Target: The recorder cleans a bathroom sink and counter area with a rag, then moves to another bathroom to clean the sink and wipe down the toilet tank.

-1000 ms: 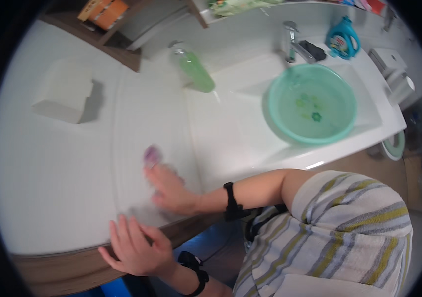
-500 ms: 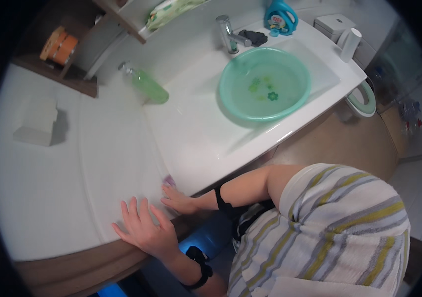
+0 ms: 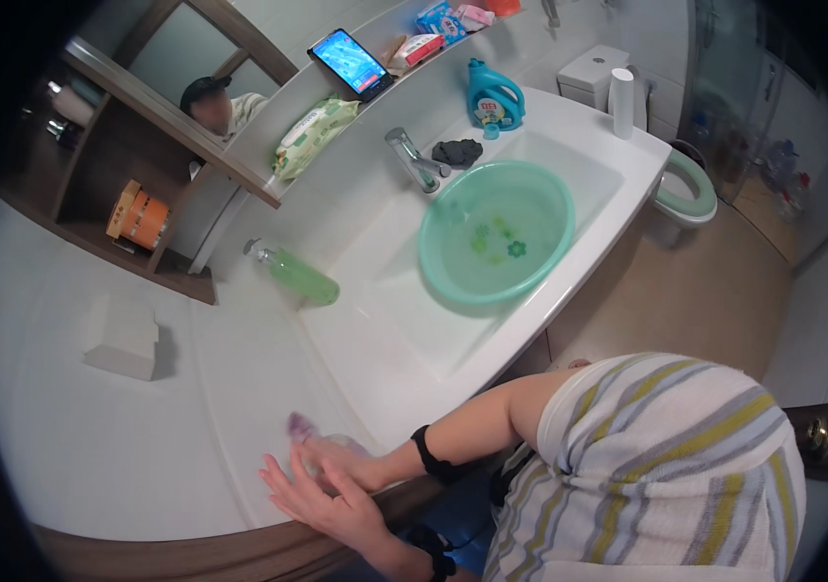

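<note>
My left hand (image 3: pixel 326 500) is in front of my right, its fingers spread over the white counter (image 3: pixel 220 466) and nothing held in them. Partly hidden behind it, my right hand (image 3: pixel 344 464) presses down on a small, flimsy purple-and-pale thing (image 3: pixel 299 425). The purple end sticks out past the right fingertips and a pale, see-through part shows beside the hand. Whether it is cloth or film I cannot tell. Both hands are close to the counter's wooden front edge (image 3: pixel 239 548).
A green basin (image 3: pixel 428 262) with water sits in the white sink (image 3: pixel 598 184), by a chrome tap (image 3: pixel 414 160). Nearby are a green pump bottle (image 3: pixel 302 276), a white box (image 3: pixel 123 339), a dark cloth (image 3: pixel 457 152) and a blue detergent bottle (image 3: pixel 494 97). A lit phone (image 3: pixel 351 63) leans on the shelf.
My view has tilted up, bringing the phone and mirror in. The right hand has moved left with the purple thing onto the counter, and the left hand now overlaps it.
</note>
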`<state>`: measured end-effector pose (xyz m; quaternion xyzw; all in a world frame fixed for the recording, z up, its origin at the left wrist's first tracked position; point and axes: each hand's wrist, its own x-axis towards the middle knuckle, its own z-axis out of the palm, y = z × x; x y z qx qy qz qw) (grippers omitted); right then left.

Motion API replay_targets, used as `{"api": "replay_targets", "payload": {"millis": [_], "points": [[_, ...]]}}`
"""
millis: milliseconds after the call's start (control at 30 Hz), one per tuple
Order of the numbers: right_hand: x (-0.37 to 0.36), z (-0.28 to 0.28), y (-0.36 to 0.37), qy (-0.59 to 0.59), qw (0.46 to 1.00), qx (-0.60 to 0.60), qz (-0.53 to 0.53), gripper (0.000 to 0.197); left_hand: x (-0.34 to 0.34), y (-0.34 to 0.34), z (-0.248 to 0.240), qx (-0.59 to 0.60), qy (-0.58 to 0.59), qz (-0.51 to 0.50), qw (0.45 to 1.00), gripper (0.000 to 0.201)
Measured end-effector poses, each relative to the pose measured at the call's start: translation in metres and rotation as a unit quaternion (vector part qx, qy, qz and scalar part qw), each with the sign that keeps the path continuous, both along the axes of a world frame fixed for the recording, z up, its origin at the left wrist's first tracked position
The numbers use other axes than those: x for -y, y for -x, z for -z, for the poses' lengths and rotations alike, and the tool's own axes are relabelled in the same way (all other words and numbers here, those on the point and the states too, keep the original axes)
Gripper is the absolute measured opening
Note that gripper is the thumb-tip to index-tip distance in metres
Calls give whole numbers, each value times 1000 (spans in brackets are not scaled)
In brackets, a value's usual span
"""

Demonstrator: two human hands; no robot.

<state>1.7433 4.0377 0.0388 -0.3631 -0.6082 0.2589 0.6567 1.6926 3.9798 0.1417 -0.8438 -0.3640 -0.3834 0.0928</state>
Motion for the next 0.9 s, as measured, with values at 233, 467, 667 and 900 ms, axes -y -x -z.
{"api": "replay_targets", "payload": {"millis": [233,467,667,900], "points": [[-20,78,-8,385,902,-195,-25,57,-8,-9,29,-26,85,-34,995,36],[3,73,-112,250,922,296,-16,47,-24,-42,102,-21,241,-38,969,41],[49,116,-150,156,834,527,-49,54,-32,-81,180,-66,396,68,913,46],[58,131,-199,-5,843,496,-208,62,5,-114,185,-78,460,13,885,46]]}}
